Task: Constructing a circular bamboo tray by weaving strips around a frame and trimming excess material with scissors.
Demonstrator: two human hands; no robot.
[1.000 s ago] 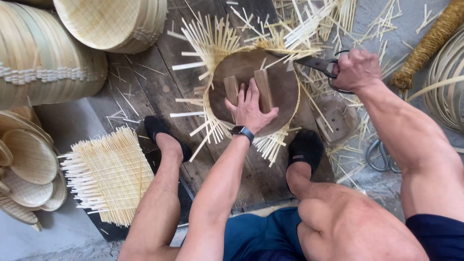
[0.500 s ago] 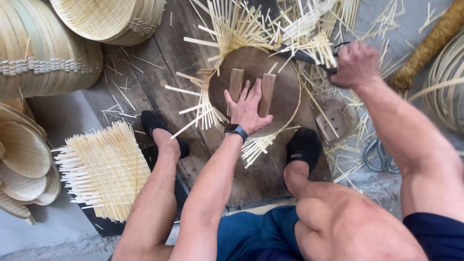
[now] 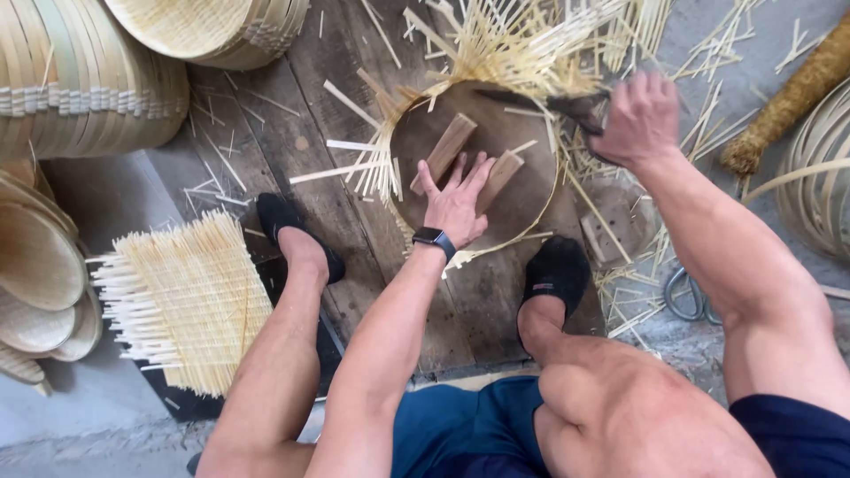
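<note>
Wooden floorboards (image 3: pixel 292 115), bamboo strips scattered. My left hand (image 3: pixel 457 202) is pressing flat, fingers spread, on the round mould (image 3: pixel 474 164); my right hand (image 3: pixel 639 119) is gripping shears (image 3: pixel 567 104), apparently at its rim.

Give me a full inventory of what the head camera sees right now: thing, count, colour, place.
Round wooden mould: one, brown, centre, on the plank floor.
Wooden blocks: two, tan, on the mould.
Bamboo strips: many, pale yellow, splayed around the mould's far rim.
Woven bamboo mat: one, pale yellow, lower left.
Stacked woven trays: several, straw-coloured, left and top.
Scissors: one pair, grey, on the floor at right.
Shears: one, dark, in the right hand.
Black shoes: two.
Left hand: flat on the mould, dark watch on the wrist.
Right hand: closed on the shears.
</note>
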